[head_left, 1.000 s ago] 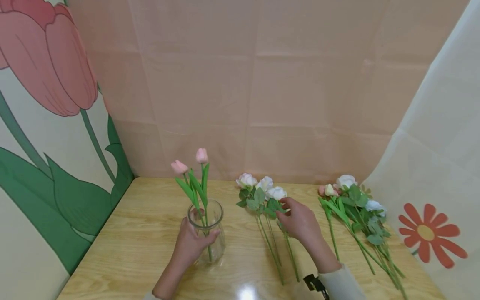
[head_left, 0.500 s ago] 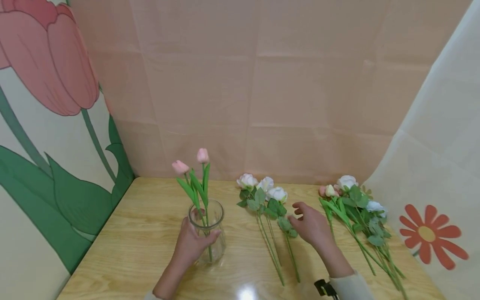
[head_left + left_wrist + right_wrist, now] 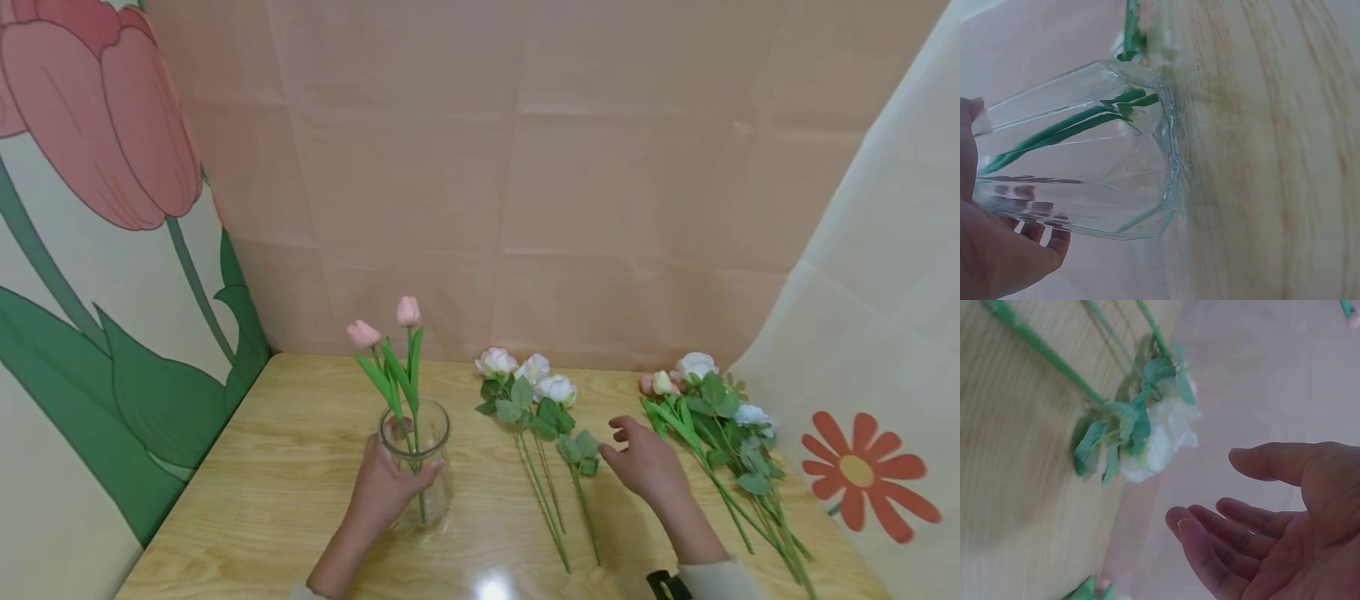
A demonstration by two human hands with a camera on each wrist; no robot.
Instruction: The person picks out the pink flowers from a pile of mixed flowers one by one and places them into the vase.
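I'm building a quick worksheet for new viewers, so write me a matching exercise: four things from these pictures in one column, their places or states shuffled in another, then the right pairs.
Things
1. Glass jar
2. Standing pink tulips
3. Three pale roses
4. Right grip

Places or states
A. Lying on the tabletop, to the right of the jar
B. Holding nothing
C. Held by the left grip
D. Stems down inside the jar

Pairs: 1-C, 2-D, 3-A, 4-B
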